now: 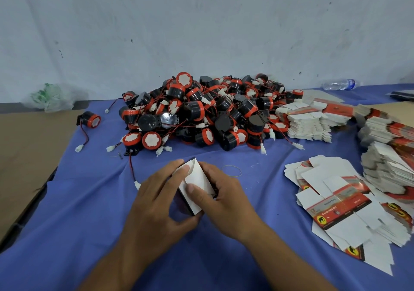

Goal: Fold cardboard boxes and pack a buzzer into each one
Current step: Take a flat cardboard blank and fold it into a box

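1. A small cardboard box (200,178), white flaps uppermost, is held just above the blue cloth (89,223) near the front middle of the table, between both hands.
2. The box's left side is gripped by the left hand (156,198). The forefinger is laid along the upper flap and the thumb is tucked under the lower corner.
3. The right side is gripped by the right hand (221,192). The thumb is pressed flat on a white flap and the other fingers are curled behind the box.
4. Whether anything lies inside the box cannot be told.
5. A rubber band (231,170) lies on the cloth just beyond the right hand. A red wire with a white plug (136,185) lies just beside the left hand.
6. Behind the hands, a large pile of buzzers (201,115) is heaped near the wall (201,32). The buzzers are black drums with orange-red rims, white faces and red wires.
7. One lone buzzer (90,119) lies apart, left of the pile, at the cloth's edge.
8. Stacked flat box blanks (309,122) are set against the pile's right side. A loose heap of blanks (336,198) is spread at the right front, with further stacks (385,156) behind it.
9. A water bottle (339,84) lies on its side at the far right. A crumpled plastic bag (51,97) and a brown board (26,156) are seen at the left.
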Available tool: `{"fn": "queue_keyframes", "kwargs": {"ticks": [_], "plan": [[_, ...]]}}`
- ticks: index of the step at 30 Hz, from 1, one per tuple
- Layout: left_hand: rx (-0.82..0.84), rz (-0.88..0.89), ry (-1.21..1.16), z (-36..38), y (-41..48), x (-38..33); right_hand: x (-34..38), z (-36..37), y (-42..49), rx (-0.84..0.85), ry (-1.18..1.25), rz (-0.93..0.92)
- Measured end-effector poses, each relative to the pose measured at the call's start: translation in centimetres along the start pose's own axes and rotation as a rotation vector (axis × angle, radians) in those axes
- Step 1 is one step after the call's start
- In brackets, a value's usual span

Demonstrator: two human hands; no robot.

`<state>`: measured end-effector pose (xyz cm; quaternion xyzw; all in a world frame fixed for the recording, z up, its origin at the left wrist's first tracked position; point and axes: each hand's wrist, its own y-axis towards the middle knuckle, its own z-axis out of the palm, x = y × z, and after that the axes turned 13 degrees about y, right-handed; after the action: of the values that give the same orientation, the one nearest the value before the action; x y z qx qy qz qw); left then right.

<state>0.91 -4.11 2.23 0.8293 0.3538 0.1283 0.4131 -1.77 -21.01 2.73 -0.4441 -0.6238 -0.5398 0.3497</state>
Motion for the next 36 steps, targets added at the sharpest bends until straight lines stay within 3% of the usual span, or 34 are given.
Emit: {"fn": "queue_keyframes", "kwargs": {"ticks": [14, 19, 26, 32, 36], "plan": [[-0.029, 0.008, -0.001, -0.06, 0.26, -0.08, -0.10, 0.76, 0.05, -0.036, 0.023, -0.004], [-0.039, 0.008, 0.028, -0.06, 0.23, 0.25, -0.16, 0.88, 0.05, 0.062, 0.160, 0.088], [-0.039, 0.029, 0.036, 0.19, 0.00, 0.17, 0.58, 0.44, 0.54, -0.014, 0.520, 0.169], [-0.014, 0.003, -0.032, 0.21, -0.01, 0.27, 0.62, 0.45, 0.53, -0.038, 0.454, 0.141], [-0.013, -0.017, -0.046, 0.30, 0.03, 0.01, 0.78, 0.24, 0.75, -0.020, 0.597, 0.176]]}}
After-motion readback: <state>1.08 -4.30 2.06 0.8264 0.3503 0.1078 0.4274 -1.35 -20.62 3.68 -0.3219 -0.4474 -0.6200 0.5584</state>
